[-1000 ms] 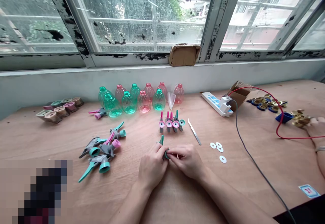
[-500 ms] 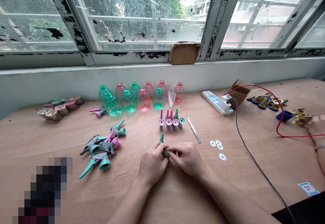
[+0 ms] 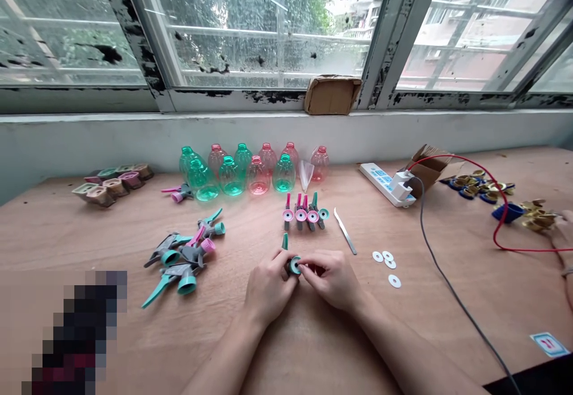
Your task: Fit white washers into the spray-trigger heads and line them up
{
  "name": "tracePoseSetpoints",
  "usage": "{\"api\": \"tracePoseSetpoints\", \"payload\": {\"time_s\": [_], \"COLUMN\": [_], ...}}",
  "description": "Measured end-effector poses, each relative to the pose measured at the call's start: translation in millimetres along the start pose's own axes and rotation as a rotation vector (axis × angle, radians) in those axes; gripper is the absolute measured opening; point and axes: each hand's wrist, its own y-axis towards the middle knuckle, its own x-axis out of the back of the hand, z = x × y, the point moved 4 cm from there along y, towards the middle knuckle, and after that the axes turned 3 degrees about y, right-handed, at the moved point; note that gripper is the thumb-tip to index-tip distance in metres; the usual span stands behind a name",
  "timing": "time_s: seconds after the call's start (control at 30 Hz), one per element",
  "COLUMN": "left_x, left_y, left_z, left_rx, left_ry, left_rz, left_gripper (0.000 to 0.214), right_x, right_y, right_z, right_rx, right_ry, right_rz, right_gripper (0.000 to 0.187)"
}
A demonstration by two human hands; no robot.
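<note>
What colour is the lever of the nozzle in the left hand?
The lever is green, best seen in the head view.

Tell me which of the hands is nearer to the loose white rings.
Right. The right hand is left of the white rings, not touching them; the left hand is farther left, holding a spray head.

"Where is your left hand?"
"My bare left hand (image 3: 268,278) is wrapped round the left of the teal-and-grey plastic spray head (image 3: 292,266), fingers curled, knuckles upward."
"And the right?"
"My bare right hand (image 3: 333,277) is at the spray head's right edge, fingers bent, thumb and forefinger tips close together; whether they pinch anything is hidden."
"Your arms?"
"My left forearm (image 3: 233,347) slants up towards the spray head from its lower left, my right forearm (image 3: 403,336) from its lower right."
</note>
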Motion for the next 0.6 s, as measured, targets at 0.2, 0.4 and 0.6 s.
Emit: {"api": "tracePoseSetpoints", "payload": {"time_s": [0.2,0.4,0.6], "left_x": [0.8,0.6,11.5], "left_y": [1.7,2.1,7.8], "left_z": [-0.6,-3.7,19.6], "left_rx": [-0.016,-0.033,0.071], "left_ry": [0.015,0.007,-0.087], "left_rz": [0.004,0.008,-0.156], "left_gripper": [0.022,0.022,0.02], "right_x": [-0.6,-0.4,3.6], "right_y": [-0.4,-0.8,-1.5], "right_z": [-4.3,-4.8,-5.9], "right_rx": [-0.042,-0.04,-0.028], "right_ry": [0.005,0.018,0.024], "right_rz": [0.015,0.02,-0.078], "right_gripper": [0.014,0.016,0.014]}}
